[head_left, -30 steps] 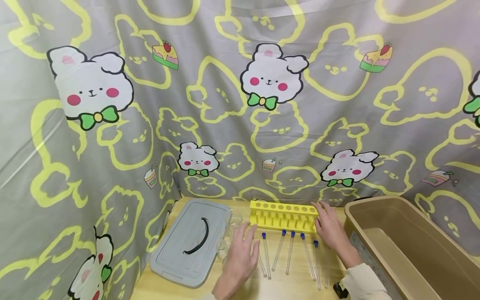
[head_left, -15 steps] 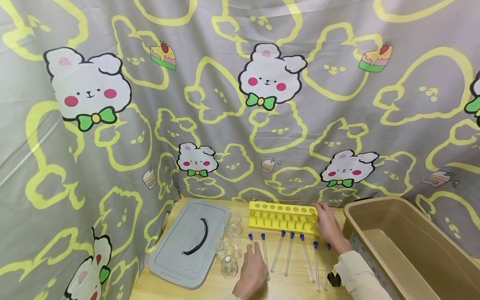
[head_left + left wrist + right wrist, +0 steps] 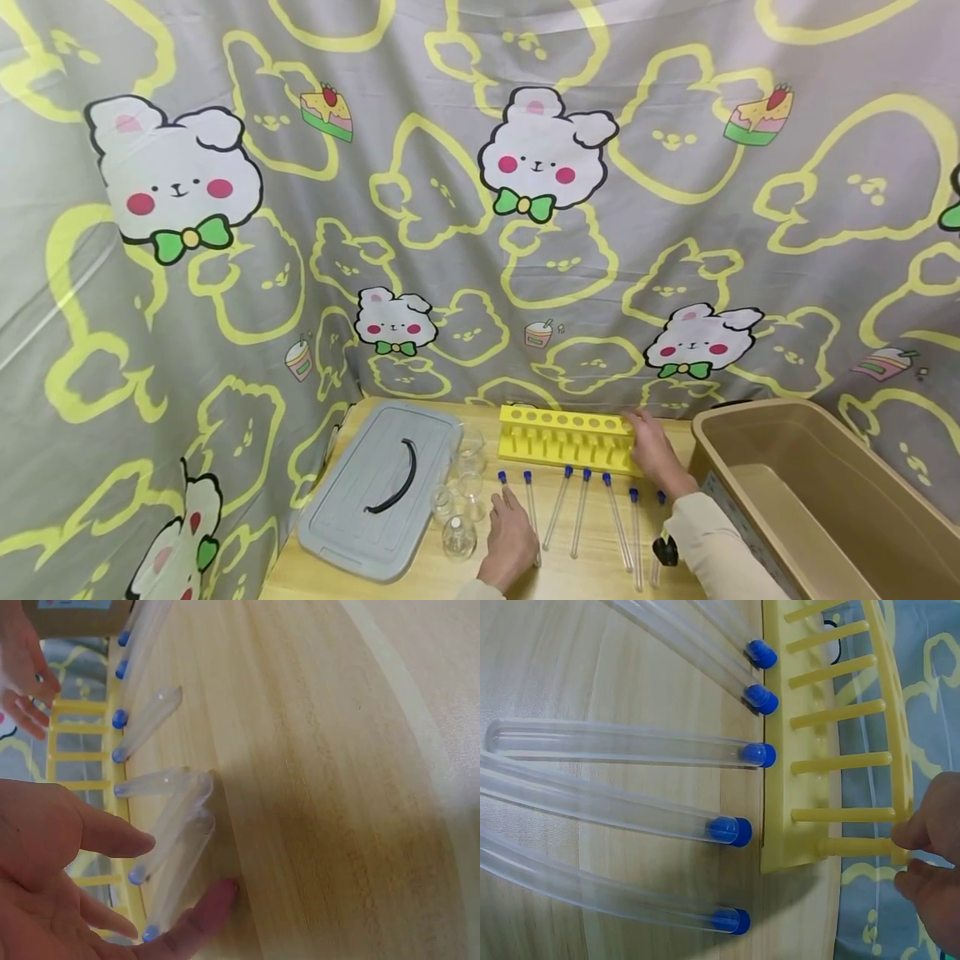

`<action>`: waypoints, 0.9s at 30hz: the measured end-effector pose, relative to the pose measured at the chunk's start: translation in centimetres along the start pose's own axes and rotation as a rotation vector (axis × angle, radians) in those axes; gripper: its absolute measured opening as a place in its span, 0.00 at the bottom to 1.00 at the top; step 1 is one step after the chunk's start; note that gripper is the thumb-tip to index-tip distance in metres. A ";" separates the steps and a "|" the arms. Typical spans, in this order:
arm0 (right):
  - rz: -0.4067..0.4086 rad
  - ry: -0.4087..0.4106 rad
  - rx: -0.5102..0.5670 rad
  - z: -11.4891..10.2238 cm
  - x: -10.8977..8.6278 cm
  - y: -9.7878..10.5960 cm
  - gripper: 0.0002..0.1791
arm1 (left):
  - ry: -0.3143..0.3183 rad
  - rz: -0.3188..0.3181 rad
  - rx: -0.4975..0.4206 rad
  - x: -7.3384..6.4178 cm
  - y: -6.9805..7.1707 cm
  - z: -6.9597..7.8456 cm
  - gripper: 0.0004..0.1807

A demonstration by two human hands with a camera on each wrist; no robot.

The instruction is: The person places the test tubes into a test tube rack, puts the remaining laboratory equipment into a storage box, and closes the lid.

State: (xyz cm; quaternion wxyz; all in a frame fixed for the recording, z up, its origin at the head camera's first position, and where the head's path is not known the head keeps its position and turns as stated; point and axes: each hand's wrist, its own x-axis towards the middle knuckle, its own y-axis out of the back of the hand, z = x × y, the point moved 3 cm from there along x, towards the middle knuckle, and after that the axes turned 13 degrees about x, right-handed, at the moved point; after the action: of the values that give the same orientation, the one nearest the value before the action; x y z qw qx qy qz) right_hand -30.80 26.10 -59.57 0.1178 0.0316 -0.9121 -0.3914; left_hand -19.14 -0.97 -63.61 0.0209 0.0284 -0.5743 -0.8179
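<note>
A yellow test tube rack [image 3: 566, 450] stands at the back of the table. My right hand [image 3: 654, 454] pinches the right end of its top bar between thumb and finger, plain in the right wrist view. Several clear test tubes with blue caps [image 3: 759, 755] lie flat in front of the rack, caps toward it. My left hand [image 3: 512, 540] is low over the two leftmost tubes. In the left wrist view, its thumb and a finger are spread apart on either side of a test tube [image 3: 184, 862]. The holes visible in the rack's top hold no tubes.
Several clear round glass vessels [image 3: 459, 537] stand left of my left hand. Beyond them lies a grey lid [image 3: 367, 492] with a black handle. A deep brown bin [image 3: 757, 417] stands at the right, close to my right forearm. A patterned curtain [image 3: 442, 250] hangs behind the table.
My left hand has moved from beside the glass vessels to the right and toward me, over the leftmost tubes, uncovering the vessels. My right hand stays at the rack's right end.
</note>
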 end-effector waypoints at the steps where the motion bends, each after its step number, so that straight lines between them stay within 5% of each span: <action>1: -0.006 -0.001 0.000 0.1 0.1 -0.1 0.36 | 0.006 -0.001 -0.003 0.2 -0.1 0.0 0.46; 12: -0.010 0.031 -0.003 0.4 0.8 -0.3 0.33 | 0.018 0.010 -0.032 1.6 -0.4 -0.4 0.46; 27: -0.009 0.073 -0.059 0.5 1.3 0.0 0.25 | 0.013 -0.048 -0.038 1.4 0.1 -0.4 0.54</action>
State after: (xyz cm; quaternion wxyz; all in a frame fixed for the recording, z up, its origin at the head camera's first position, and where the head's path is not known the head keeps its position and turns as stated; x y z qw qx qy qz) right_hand -32.16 26.24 -59.70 0.1499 0.0466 -0.8950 -0.4175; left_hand -20.51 -1.49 -63.66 0.0055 0.0473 -0.5576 -0.8287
